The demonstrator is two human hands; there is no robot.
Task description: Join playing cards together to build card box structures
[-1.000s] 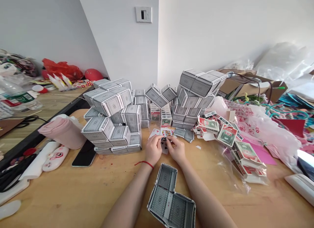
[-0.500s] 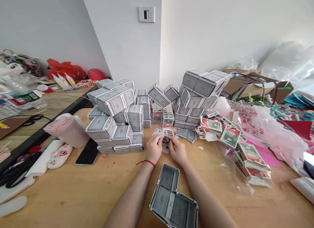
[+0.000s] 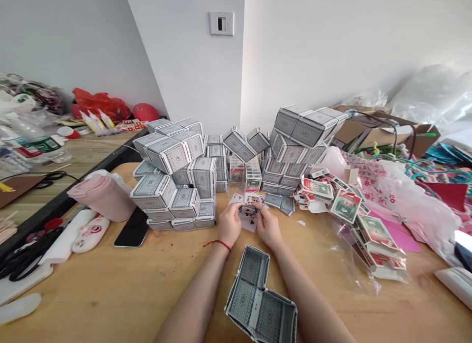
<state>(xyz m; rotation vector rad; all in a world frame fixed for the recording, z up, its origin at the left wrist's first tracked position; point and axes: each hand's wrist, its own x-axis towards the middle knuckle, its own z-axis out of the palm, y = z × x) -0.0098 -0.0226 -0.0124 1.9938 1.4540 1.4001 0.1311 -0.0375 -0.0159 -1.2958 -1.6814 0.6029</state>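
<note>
My left hand and my right hand pinch a playing card between them by its two ends, low over the table. Its face is partly visible but too small to read. Under it lies a face-up club card, and just behind are a face card and a red heart card. Between my forearms sits an L-shaped piece of open boxes folded from grey-backed cards. A few grey-backed cards lie face down beyond my right hand.
Stacked grey card boxes rise at the left and right. Opened card packs and crumpled plastic crowd the right side. A phone, a pink roll and scissors lie left.
My hands have moved slightly apart, and more of the card shows between my fingertips. The L-shaped card piece and the stacks stay where they were.
</note>
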